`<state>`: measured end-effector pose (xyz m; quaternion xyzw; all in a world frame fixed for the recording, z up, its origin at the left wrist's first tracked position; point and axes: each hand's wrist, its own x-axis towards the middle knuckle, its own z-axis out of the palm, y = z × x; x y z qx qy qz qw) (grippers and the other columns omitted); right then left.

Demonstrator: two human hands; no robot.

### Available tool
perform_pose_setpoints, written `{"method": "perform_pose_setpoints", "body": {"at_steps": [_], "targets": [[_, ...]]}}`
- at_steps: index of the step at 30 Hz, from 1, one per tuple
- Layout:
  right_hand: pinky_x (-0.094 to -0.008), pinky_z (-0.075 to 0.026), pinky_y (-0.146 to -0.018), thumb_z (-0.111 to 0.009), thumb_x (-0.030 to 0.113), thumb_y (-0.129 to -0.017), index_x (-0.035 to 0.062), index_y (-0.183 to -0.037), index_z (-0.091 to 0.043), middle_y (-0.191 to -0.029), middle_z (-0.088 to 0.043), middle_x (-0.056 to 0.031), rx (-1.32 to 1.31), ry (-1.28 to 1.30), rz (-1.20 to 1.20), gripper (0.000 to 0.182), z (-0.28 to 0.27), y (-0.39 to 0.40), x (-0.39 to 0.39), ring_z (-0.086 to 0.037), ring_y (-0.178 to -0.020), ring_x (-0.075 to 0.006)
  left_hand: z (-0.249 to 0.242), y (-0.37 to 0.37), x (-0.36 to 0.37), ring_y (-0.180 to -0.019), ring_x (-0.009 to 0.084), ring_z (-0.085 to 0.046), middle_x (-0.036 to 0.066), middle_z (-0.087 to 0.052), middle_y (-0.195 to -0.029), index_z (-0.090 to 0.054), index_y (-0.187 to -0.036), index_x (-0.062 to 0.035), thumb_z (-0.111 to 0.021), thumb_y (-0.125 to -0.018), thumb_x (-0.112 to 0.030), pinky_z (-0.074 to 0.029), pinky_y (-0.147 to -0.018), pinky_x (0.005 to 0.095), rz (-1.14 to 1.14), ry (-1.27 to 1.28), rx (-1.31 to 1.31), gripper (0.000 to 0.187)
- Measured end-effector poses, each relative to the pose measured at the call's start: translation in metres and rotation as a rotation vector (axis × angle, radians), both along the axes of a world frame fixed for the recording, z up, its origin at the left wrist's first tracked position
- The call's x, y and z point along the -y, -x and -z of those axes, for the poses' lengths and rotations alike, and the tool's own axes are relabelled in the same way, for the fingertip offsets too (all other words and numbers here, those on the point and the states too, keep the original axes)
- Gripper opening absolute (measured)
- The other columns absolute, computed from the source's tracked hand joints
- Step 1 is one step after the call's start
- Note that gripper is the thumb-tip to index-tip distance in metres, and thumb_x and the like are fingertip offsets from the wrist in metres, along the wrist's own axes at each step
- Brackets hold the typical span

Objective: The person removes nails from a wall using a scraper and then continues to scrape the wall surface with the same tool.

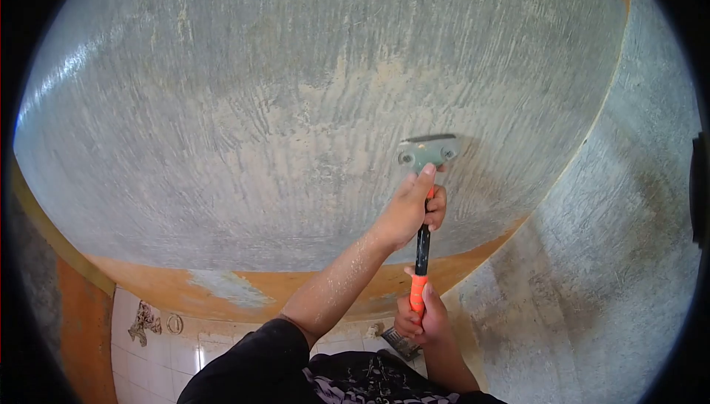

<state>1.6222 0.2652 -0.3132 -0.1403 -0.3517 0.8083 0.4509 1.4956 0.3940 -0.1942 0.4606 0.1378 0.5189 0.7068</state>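
Observation:
A long-handled scraper (421, 245) has a wide greenish head pressed to or just off the grey, streaked wall (244, 145). Close below that head, my left hand (418, 208) wraps round the upper handle, its thumb pointing up at the head. Lower down, my right hand (423, 315) grips the orange end of the handle. Pale dust speckles my left forearm. Around the scraper head the wall surface shows lighter, beige scraped patches.
An orange band (170, 278) runs along the wall's bottom. Another grey wall (592, 256) meets it at the right. On the white tiled floor (166, 359) lie a crumpled cloth (145, 321), a ring-shaped item (174, 323) and a dark object (400, 345) near my body.

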Motion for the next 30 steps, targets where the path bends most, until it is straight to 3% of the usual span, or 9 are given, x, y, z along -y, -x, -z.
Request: {"method": "perform_pose_setpoints", "body": {"at_steps": [4,10,16,19,25,30], "targets": [[-0.0273,-0.033,-0.038,-0.033,0.054,-0.103,0.0257,-0.148,-0.031,-0.058,-0.035,0.0006,0.028,-0.028,-0.006,0.053,0.001,0.000,-0.002,-0.029,-0.037,-0.0073,-0.001,0.002,-0.001,-0.048,0.0077,-0.031,-0.004,-0.032,-0.062,-0.042,-0.119,-0.0109,-0.033,-0.106,-0.048,-0.031,-0.048,0.0242,0.013,-0.007,-0.011,0.040],[-0.0257,-0.031,-0.038,-0.040,0.049,-0.103,0.0217,-0.149,-0.031,-0.058,-0.036,-0.0005,-0.031,0.004,0.006,0.054,-0.010,0.000,-0.003,-0.031,-0.038,-0.0079,-0.007,0.003,-0.004,-0.048,0.0093,-0.034,-0.003,-0.032,-0.063,-0.039,-0.121,-0.0084,-0.032,-0.106,-0.047,-0.035,-0.049,0.0258,0.034,-0.056,0.015,0.042],[-0.0258,-0.032,-0.038,-0.040,0.049,-0.103,0.0213,-0.150,-0.030,-0.060,-0.038,-0.0010,-0.038,-0.006,0.008,0.055,-0.009,0.000,-0.001,-0.031,-0.038,-0.0080,-0.010,0.003,-0.003,-0.047,0.0080,-0.031,-0.003,-0.033,-0.062,-0.042,-0.121,-0.0105,-0.032,-0.106,-0.046,-0.031,-0.047,0.0244,0.037,-0.029,-0.008,0.040],[-0.0277,-0.034,-0.039,-0.033,0.052,-0.104,0.0248,-0.150,-0.030,-0.059,-0.035,-0.0006,0.040,-0.032,0.010,0.053,-0.014,0.000,-0.004,-0.030,-0.038,-0.0085,-0.019,0.002,0.000,-0.047,0.0082,-0.031,-0.003,-0.032,-0.062,-0.041,-0.121,-0.0105,-0.031,-0.107,-0.046,-0.031,-0.047,0.0246,0.016,-0.034,0.032,0.039],[-0.0277,-0.034,-0.039,-0.033,0.052,-0.104,0.0242,-0.149,-0.030,-0.058,-0.035,-0.0006,0.068,-0.041,0.020,0.053,-0.007,-0.001,-0.001,-0.030,-0.038,-0.0084,-0.005,0.003,-0.002,-0.047,0.0079,-0.031,-0.003,-0.032,-0.062,-0.042,-0.121,-0.0113,-0.031,-0.107,-0.046,-0.031,-0.047,0.0248,0.063,-0.031,0.024,0.039],[-0.0264,-0.032,-0.038,-0.041,0.050,-0.103,0.0225,-0.148,-0.031,-0.059,-0.037,-0.0012,-0.012,0.007,0.009,0.054,-0.017,0.003,-0.001,-0.030,-0.038,-0.0083,-0.016,0.003,0.001,-0.046,0.0078,-0.030,-0.003,-0.032,-0.062,-0.042,-0.121,-0.0117,-0.031,-0.107,-0.046,-0.031,-0.048,0.0246,0.003,-0.038,0.016,0.038]]}}
